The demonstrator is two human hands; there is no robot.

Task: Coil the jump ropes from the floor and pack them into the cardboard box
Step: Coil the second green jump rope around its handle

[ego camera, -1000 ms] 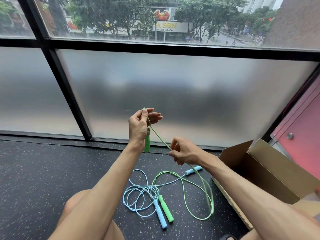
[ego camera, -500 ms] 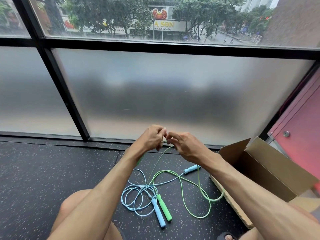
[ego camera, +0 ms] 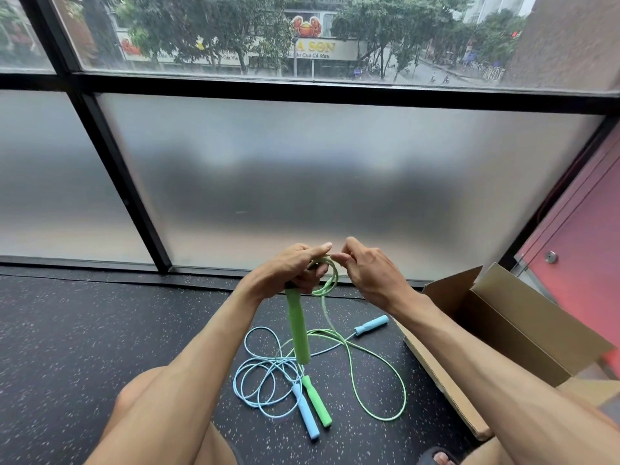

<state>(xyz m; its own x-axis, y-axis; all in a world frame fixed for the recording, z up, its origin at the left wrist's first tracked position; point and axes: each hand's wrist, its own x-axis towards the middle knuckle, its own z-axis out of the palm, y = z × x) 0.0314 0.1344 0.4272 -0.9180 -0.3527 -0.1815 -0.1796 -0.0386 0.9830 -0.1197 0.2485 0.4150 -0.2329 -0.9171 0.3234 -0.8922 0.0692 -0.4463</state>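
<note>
Green handle (ego camera: pixel 297 327) in fist of raised left hand (ego camera: pixel 293 271); cord (ego camera: pixel 324 308) in pinch of right hand (ego camera: pixel 372 276)

Count, floor area by the window.

Jump ropes: 2. One green jump rope (ego camera: pixel 405 394), one blue jump rope (ego camera: pixel 261 328).

Handles: 4. Two are green: raised green handle (ego camera: pixel 298 330) and near green handle (ego camera: pixel 317 402). Two are blue: near blue handle (ego camera: pixel 306 414) and far blue handle (ego camera: pixel 371 325).

Cardboard box (ego camera: pixel 516 333): 1, at right.

Hands: 2, left hand (ego camera: pixel 295 270) and right hand (ego camera: pixel 369 273).
</note>
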